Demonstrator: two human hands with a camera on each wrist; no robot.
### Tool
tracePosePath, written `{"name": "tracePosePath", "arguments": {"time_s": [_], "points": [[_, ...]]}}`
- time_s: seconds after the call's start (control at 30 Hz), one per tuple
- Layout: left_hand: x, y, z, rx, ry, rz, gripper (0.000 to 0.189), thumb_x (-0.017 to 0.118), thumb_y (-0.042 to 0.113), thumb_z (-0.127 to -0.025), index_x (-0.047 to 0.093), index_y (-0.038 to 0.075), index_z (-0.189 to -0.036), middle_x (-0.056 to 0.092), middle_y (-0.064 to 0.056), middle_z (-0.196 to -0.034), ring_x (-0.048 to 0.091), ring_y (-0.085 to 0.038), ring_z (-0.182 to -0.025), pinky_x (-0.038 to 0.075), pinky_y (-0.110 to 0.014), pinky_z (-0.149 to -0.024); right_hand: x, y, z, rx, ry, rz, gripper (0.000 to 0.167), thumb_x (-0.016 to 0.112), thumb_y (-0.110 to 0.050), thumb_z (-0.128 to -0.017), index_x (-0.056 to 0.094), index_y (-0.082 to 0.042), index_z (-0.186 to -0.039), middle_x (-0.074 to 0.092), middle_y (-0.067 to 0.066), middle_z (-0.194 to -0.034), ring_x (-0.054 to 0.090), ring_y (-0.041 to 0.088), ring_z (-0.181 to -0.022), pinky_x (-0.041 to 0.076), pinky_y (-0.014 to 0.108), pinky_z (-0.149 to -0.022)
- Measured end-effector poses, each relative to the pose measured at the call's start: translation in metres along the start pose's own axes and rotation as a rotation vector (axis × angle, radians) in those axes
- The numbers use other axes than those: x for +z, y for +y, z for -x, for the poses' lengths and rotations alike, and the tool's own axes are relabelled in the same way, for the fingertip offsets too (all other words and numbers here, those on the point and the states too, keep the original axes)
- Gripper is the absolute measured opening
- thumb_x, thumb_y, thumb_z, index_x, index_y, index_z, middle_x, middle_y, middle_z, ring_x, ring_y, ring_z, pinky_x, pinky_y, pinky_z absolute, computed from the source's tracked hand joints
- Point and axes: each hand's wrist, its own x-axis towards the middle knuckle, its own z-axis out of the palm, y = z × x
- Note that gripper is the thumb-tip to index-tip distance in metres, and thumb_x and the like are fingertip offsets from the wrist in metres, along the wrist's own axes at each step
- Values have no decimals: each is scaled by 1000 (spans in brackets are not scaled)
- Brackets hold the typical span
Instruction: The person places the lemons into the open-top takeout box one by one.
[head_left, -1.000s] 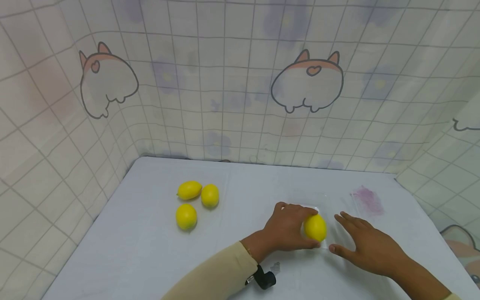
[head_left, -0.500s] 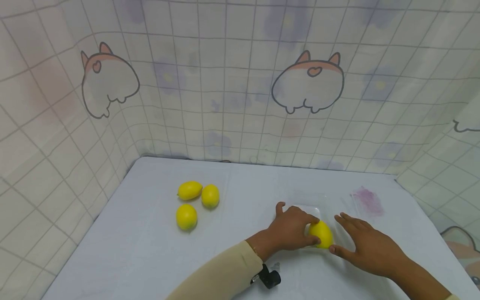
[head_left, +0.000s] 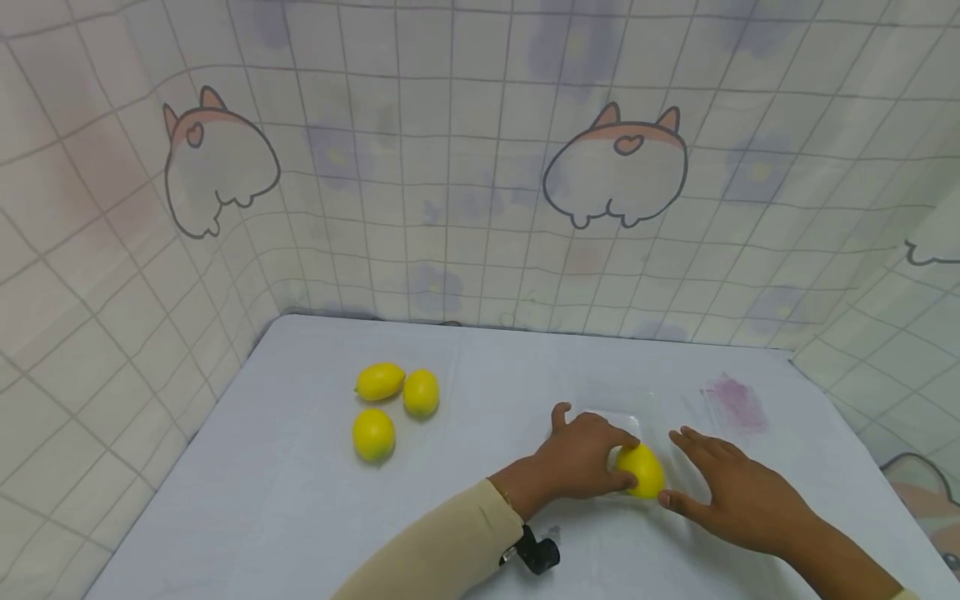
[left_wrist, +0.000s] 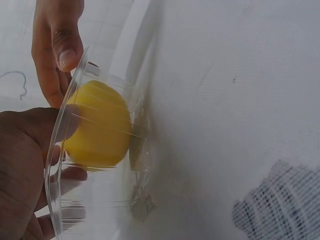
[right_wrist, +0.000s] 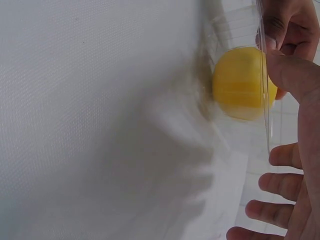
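My left hand [head_left: 573, 460] reaches into a clear plastic container [left_wrist: 102, 192] and pinches a lemon [head_left: 645, 472] between thumb and fingers. Through the container's wall, the lemon [left_wrist: 100, 125] shows low inside, below the rim. My right hand [head_left: 738, 496] is on the container's right side, fingers spread and fairly straight. Its thumb [right_wrist: 290, 72] lies right at the rim in the right wrist view. Three more lemons lie in a loose group on the left: one on its side [head_left: 380, 382], one beside it [head_left: 422, 393], and one nearer [head_left: 373, 435].
A white cloth covers the table [head_left: 262, 500]. A pink-purple stain [head_left: 737, 403] marks it at the back right. Patterned curtains [head_left: 480, 183] rise behind the table and on both sides. A black wrist camera [head_left: 542, 554] sits under my left sleeve.
My left hand has lowered the lemon slightly toward the right and nearer side of the container, then stayed nearly still. The right hand and the three other lemons have not moved.
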Motion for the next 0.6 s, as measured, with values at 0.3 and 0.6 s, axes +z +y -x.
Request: {"name": "tracePosePath", "arguments": {"time_s": [0.3, 0.6], "points": [[-4, -3, 4, 15, 16, 15, 48, 74, 51, -91, 65, 38, -136, 62, 23, -130, 49, -5, -130, 21, -57, -114, -1, -1, 1, 0, 13, -8, 99, 54, -81, -86, 48, -8, -152, 48, 23, -151, 52, 47, -129, 56, 65, -77], [-13, -13, 16, 62, 72, 46, 44, 71, 48, -95, 66, 33, -136, 60, 27, -132, 39, -10, -142, 20, -54, -115, -2, -2, 0, 5, 8, 4, 100, 53, -82, -85, 48, -9, -152, 47, 23, -151, 52, 47, -129, 55, 66, -78]]}}
